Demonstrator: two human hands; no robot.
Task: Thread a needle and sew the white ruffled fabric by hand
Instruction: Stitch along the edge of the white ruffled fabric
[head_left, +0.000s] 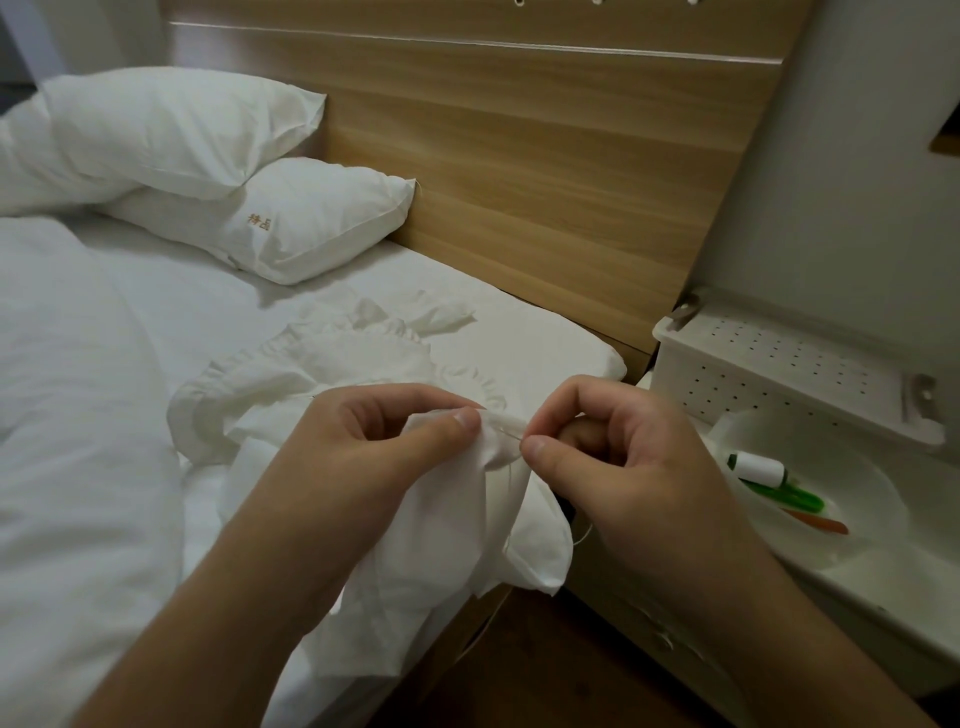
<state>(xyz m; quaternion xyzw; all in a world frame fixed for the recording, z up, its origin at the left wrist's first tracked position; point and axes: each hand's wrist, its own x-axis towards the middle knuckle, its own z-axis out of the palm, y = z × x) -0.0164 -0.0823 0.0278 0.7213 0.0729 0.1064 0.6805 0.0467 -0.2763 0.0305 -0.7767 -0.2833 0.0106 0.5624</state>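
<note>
Right hand: thumb and curled fingers pinch thin metal needle at fold. Left hand: thumb pinches white ruffled cotton fabric taut just left of needle. Fabric trails far-left over bed. Pale thread hangs below. Advice: short stitch, fold tight, draw thread smoothly. Both wrists raised, near bed's right edge.

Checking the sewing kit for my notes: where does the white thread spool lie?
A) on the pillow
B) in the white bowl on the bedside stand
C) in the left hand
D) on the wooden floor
B: the white thread spool lies in the round white bowl beside green and orange tools.
</note>
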